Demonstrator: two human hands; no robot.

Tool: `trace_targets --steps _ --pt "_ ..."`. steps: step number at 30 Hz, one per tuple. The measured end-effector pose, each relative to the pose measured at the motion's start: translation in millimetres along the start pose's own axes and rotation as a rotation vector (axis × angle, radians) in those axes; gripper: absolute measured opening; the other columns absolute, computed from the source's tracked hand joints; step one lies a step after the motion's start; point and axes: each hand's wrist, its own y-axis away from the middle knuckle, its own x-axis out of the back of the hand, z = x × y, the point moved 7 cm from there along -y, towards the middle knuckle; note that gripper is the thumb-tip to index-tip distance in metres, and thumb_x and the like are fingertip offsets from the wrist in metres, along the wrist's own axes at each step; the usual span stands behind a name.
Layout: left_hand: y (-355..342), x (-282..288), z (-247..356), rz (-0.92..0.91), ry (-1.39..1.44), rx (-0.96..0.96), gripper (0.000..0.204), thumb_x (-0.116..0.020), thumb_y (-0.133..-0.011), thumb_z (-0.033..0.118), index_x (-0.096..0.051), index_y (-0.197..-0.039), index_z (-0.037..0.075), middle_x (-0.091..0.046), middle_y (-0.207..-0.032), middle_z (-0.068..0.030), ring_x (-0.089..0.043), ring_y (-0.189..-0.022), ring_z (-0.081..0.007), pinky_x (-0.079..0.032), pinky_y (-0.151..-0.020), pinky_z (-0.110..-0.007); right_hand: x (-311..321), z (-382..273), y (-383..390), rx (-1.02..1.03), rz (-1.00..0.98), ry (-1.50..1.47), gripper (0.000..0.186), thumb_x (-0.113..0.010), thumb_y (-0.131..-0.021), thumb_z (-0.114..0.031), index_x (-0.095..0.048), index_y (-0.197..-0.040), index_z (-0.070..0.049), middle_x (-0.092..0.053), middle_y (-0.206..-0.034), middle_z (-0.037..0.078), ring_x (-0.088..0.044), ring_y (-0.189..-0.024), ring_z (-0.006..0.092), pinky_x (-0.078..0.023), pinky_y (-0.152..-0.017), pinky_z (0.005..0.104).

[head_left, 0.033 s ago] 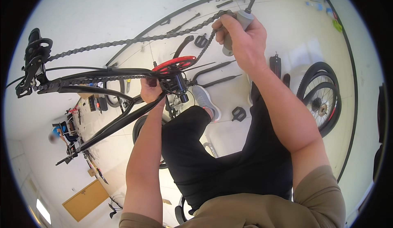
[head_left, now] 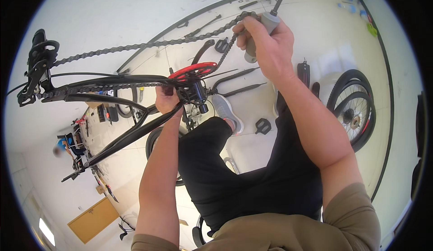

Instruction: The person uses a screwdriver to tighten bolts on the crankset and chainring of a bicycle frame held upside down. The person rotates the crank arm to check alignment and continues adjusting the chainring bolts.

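My right hand [head_left: 264, 48] holds a screwdriver with a grey handle [head_left: 269, 22], shaft pointing up, and pinches the black bicycle chain [head_left: 135, 48] near a bend. The chain runs left to the derailleur [head_left: 35, 68] and down toward a red chainring [head_left: 194, 70]. My left hand [head_left: 168, 97] is closed on the black bicycle frame [head_left: 140, 82] just left of the chainring, beside the bottom bracket; its fingertips are partly hidden. The frame hangs at an angle above my legs.
Loose wheels [head_left: 356, 115] lie at the right. A fork [head_left: 237, 88], pedals [head_left: 263, 125] and scattered tools [head_left: 250, 3] are on the tiled floor [head_left: 243, 147]. Another person [head_left: 61, 149] is at the far left, near more bicycle parts. A wooden door [head_left: 94, 219] shows at lower left.
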Motion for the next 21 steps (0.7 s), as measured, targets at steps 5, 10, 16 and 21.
trace_targets --steps 5,10,16,21 --pt "-1.5 3.4 -17.6 0.012 -0.059 -0.032 0.02 -0.067 -0.085 0.001 -0.059 -0.104 0.005 -0.073 -0.086 -0.0085 -0.071 -0.079 -0.0186 -0.053 -0.075 -0.032 -34.0 -0.4 -3.5 0.023 -0.105 -0.057 0.015 -0.065 -0.091 -0.013 -0.065 -0.091 0.002 -0.069 -0.082 0.011 -0.063 -0.064 0.0141 -0.049 -0.057 0.0276" --pt "1.2 -0.5 -19.2 0.01 0.027 0.012 0.023 -0.067 -0.084 0.0 -0.059 -0.105 0.005 -0.072 -0.086 -0.0075 -0.07 -0.078 -0.0181 -0.053 -0.074 -0.031 -82.1 3.6 -12.0 -0.001 -0.183 0.049 0.021 -0.07 -0.084 -0.019 -0.061 -0.082 0.0 -0.064 -0.069 0.004 -0.058 -0.06 0.0097 -0.045 -0.054 0.0271" --pt "6.2 1.2 6.1 0.047 -0.211 0.067 0.023 -0.072 -0.08 0.006 -0.06 -0.1 0.005 -0.072 -0.086 -0.0094 -0.07 -0.078 -0.0214 -0.053 -0.073 -0.033 -98.6 7.0 -21.5 0.055 -0.163 0.121 0.024 -0.069 -0.085 -0.023 -0.065 -0.079 0.001 -0.061 -0.062 0.004 -0.053 -0.05 0.008 -0.039 -0.046 0.0255" --pt "9.7 3.8 16.1 0.045 -0.226 0.071 0.023 -0.071 -0.081 0.006 -0.061 -0.102 0.007 -0.072 -0.086 -0.009 -0.071 -0.078 -0.0228 -0.053 -0.072 -0.033 -109.3 6.7 -9.4 -0.101 -0.187 0.004 0.028 -0.069 -0.083 -0.024 -0.061 -0.071 0.0 -0.062 -0.061 0.003 -0.052 -0.051 0.0074 -0.042 -0.049 0.0265"
